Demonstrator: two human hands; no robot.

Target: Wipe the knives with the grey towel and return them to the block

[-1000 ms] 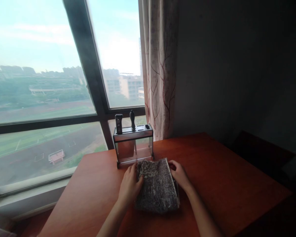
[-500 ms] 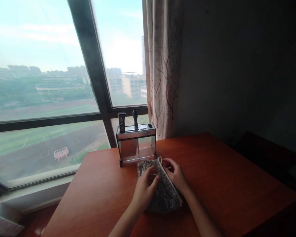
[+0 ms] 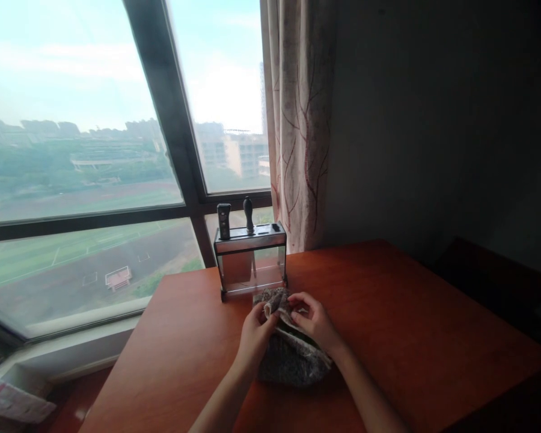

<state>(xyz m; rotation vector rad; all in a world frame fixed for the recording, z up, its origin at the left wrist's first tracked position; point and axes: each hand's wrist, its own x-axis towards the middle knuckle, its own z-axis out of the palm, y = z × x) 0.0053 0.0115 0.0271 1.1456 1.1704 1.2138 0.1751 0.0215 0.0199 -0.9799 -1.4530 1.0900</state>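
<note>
A grey speckled cloth with a pale edge lies bunched on the table. A strip of dark green shows in the gap under its edge; I cannot make out what that is. My left hand pinches a rolled-up fold of the cloth between thumb and fingers. On the other side, my right hand has its fingers curled on the cloth's far edge. Just behind the cloth stands a knife block with clear walls. It holds a knife with a broad dark handle and another with a rounded black handle.
The reddish-brown wooden table spreads out on both sides of my hands. Its left edge runs beside a large window with a dark frame. Behind the table's back edge hangs a pale curtain with a branch pattern, beside a dark wall.
My left hand has lifted and folded the cloth's pale edge toward the left, so a gap with green now shows. My right hand has moved slightly left and lower along the cloth.
</note>
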